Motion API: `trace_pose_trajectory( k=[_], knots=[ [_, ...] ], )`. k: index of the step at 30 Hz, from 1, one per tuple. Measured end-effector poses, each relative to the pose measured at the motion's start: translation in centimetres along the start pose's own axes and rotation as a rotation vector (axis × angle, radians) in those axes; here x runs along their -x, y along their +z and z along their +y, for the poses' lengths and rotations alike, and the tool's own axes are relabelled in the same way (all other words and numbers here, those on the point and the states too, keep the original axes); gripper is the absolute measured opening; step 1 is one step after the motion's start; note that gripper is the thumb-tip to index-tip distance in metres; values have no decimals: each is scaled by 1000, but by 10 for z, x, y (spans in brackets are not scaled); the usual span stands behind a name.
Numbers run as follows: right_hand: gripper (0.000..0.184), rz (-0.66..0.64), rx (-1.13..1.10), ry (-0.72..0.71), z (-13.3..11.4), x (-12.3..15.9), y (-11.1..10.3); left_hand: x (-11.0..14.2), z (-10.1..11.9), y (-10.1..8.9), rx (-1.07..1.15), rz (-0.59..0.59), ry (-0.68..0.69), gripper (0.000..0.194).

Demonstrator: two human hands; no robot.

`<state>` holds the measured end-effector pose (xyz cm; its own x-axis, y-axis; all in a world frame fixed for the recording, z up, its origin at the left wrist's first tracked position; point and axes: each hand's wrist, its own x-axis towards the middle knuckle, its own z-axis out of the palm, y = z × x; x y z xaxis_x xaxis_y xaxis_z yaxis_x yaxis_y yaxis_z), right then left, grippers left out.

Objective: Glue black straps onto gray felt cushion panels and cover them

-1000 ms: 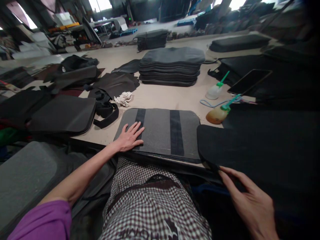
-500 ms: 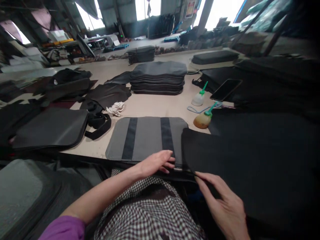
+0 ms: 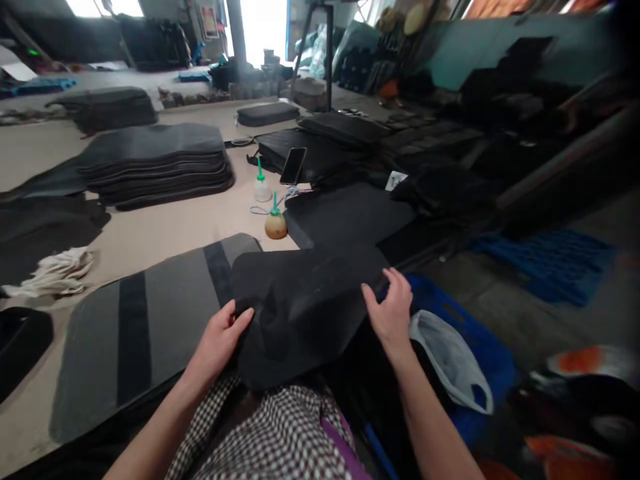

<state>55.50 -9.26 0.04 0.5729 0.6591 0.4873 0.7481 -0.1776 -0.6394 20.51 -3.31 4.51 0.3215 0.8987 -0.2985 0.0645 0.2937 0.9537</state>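
Note:
A black sheet panel with rounded corners (image 3: 310, 300) is held up in front of me, its surface slightly buckled near the left side. My left hand (image 3: 220, 337) grips its left edge, thumb on top and the other fingers partly hidden. At the right edge, my right hand (image 3: 393, 310) holds it between thumb and curled fingers. Left of the panel, a grey panel with two dark straps (image 3: 170, 303) lies flat on the table, partly covered by the black one. Another dark sheet (image 3: 345, 217) lies beyond the held panel.
Two squeeze bottles with green spouts, one clear (image 3: 262, 189) and one amber (image 3: 275, 223), stand beyond the panel near a phone (image 3: 293, 165). A stack of dark panels (image 3: 160, 160) sits back left. White cloth (image 3: 57, 273) lies left; a blue crate (image 3: 480, 340) with a plastic bag is right.
The view has swung right. My left hand has left the strapped panel and grips the black panel's left edge. The black panel is lifted, and my right hand now holds its right edge.

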Motion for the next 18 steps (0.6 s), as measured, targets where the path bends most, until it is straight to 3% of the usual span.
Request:
trace_pose_trajectory(
  k=[1, 3, 6, 9, 11, 18],
  knots=[
    [68, 44, 32, 99, 21, -9, 0, 1, 1, 0, -13, -2, 4, 52],
    [84, -12, -71, 326, 52, -22, 1, 3, 3, 1, -54, -10, 8, 51],
    [76, -204, -289, 530, 69, -26, 2, 3, 7, 2, -150, 1, 40, 47],
    [51, -353, -409, 552, 66, -21, -4, 2, 9, 0, -269, 41, 94, 40],
    [45, -401, -476, 552, 63, -19, -14, 1, 10, -3, -353, 84, 126, 38],
    [39, -402, -723, 571, 43, -21, -54, 10, 17, -25, -516, 227, 210, 41]
  ],
)
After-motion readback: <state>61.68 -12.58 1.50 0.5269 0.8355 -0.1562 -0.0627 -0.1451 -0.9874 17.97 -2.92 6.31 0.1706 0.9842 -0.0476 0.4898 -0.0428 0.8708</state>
